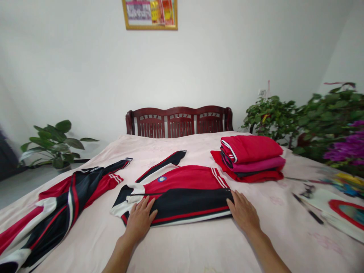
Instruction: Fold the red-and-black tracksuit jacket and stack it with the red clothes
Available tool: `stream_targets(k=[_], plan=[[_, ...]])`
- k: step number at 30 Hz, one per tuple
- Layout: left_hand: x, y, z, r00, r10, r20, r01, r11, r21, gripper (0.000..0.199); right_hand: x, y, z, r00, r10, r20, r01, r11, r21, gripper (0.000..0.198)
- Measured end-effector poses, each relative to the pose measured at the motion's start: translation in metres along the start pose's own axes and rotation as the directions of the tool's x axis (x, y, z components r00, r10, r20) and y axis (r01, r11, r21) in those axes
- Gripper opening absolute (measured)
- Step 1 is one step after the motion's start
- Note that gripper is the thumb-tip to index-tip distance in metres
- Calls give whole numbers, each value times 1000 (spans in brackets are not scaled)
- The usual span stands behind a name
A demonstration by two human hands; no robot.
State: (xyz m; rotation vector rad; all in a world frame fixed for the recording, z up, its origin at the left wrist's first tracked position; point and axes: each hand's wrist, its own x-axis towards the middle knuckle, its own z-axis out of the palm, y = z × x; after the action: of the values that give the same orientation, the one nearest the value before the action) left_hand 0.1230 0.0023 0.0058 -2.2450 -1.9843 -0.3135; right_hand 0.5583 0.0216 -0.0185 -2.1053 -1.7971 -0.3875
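A red, navy and white track jacket [184,178] lies on the bed in front of me, its collar end to the left and striped hem to the right. One navy sleeve runs along its near side; the other sticks out beyond the far side. My left hand [140,218] rests on the jacket near the collar, fingers spread. At the hem and cuff end, my right hand [244,210] lies over the edge with its fingers extended and thumb apart. A second, crumpled jacket [76,189] of the same colours lies at the left.
A stack of folded red and pink clothes [253,151] sits at the back right of the bed [187,250]. Beyond stands a dark wooden bench back [180,121]. At right are a black-handled tool [308,208], a round fan-like item [348,212] and plants [273,117].
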Motion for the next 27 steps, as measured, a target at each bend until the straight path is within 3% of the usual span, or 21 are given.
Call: stream_targets(k=[27], plan=[[0, 3, -3, 1000, -26, 7, 26, 999, 20, 50, 1, 1, -4, 1000, 14, -1, -14, 1000, 3, 55]])
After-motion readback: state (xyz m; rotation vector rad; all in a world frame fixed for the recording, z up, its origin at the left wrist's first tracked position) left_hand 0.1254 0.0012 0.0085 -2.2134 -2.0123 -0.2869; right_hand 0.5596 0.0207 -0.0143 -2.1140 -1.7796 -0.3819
